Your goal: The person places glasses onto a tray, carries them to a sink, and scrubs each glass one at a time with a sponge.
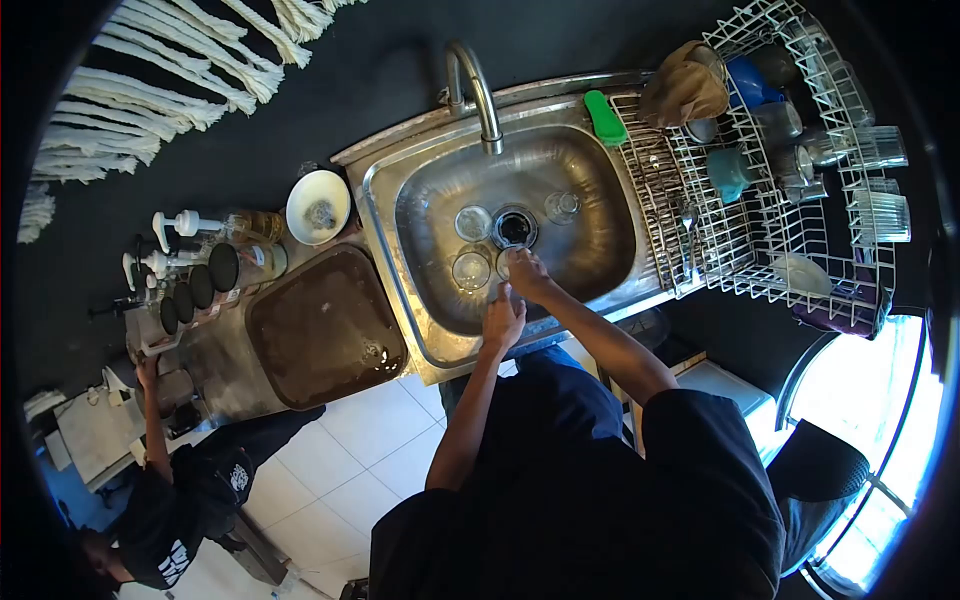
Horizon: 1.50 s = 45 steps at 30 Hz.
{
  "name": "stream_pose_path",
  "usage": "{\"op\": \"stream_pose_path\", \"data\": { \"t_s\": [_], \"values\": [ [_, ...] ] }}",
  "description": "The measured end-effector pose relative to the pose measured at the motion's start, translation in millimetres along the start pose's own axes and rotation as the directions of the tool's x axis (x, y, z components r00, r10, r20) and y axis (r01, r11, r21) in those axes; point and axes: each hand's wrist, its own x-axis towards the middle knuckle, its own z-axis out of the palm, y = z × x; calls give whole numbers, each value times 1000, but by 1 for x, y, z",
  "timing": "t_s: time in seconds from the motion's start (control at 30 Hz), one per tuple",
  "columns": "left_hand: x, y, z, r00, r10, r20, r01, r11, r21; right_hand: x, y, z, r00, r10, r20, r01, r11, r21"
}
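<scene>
Over the sink (595, 255), your hands are close together; the right hand (527, 275) appears to touch a glass (504, 264), though its fingers are too hidden to tell whether they clamp it; the left hand (503, 318) is just beside, towards the sink's near edge, its grip also unclear; three other glasses (471, 270) sit in the sink around the drain (515, 228), probably grouped for easy reach; right of the sink, a wire rack (735, 250) holds more glassware, presumably letting it drip dry

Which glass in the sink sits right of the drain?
The lone glass toward the dish rack; other glasses sit left of the drain or at the hands.
</scene>
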Motion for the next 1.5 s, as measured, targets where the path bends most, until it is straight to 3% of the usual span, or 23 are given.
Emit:
{"op": "stream_pose_path", "data": {
  "t_s": [0.07,0.1,0.17,0.2,0.27,0.3,0.37,0.5,0.57,0.6,0.7,0.77,0.8,0.87,0.93,0.97,1.03,1.07,1.13,1.27,1.33,1.43,1.5],
  "values": [
    [6,-14,9,992,-4,-123,-27,970,-243,1,-9,-2,994,29,110,-10,985,-171],
    [11,-18,15,992,-7,-124,-24,969,-244,9,-3,11,993,27,112,-7,985,-172],
    [17,-19,22,959,191,-209,-282,716,-638,20,3,27,996,0,89,20,975,-223],
    [18,-18,20,962,181,-202,-270,716,-643,19,5,29,995,2,101,21,975,-220],
    [21,-15,20,996,83,11,-38,573,-819,15,15,31,997,-62,-37,55,985,-166],
    [21,-12,20,997,82,12,-37,569,-821,15,17,32,998,-62,-33,55,984,-169],
    [19,-11,13,994,109,-11,-88,739,-668,18,11,34,999,-51,-13,49,991,-122],
    [21,-5,4,998,66,10,-47,807,-589,19,18,29,998,-37,-46,31,992,-126],
    [19,-9,7,991,127,-33,-129,903,-410,10,31,36,992,-124,-34,118,985,-127],
    [17,-3,-4,991,57,121,-8,927,-375,-1,26,24,992,-121,-28,117,985,-127],
    [8,16,-23,988,15,156,38,943,-332,-16,27,5,987,-101,-124,95,994,-54],
    [10,7,-16,992,32,126,9,949,-314,-20,39,5,942,17,-334,12,996,84],
    [10,7,-15,994,50,94,-19,953,-302,-22,50,-2,943,19,-334,10,996,86],
    [9,11,-19,990,11,142,25,968,-249,-18,72,-24,936,216,-278,-109,929,353],
    [9,12,-21,982,-25,188,62,980,-192,-24,52,-107,857,515,-5,-380,638,669],
    [8,9,-17,987,4,162,19,990,-143,-17,78,-94,856,517,-9,-379,638,671],
    [7,3,-12,990,39,136,-28,996,-88,6,155,-53,839,503,-207,-407,833,374],
    [6,1,-10,990,50,129,-42,997,-63,24,164,-57,836,506,-211,-407,831,378],
    [5,0,-8,990,61,129,-57,998,-39,49,178,-62,808,539,-236,-524,842,128],
    [1,11,-14,992,19,124,-23,999,34,60,112,-117,808,586,-66,-583,810,57],
    [-1,17,-17,995,29,93,-34,998,47,69,103,-118,832,537,139,-522,842,-135],
    [1,21,-18,996,18,90,-25,997,72,59,89,-122,829,551,97,-542,833,-108],
    [6,18,-7,983,151,-103,-132,976,171,53,88,-111,819,571,61,-566,820,-83]
  ]
}}
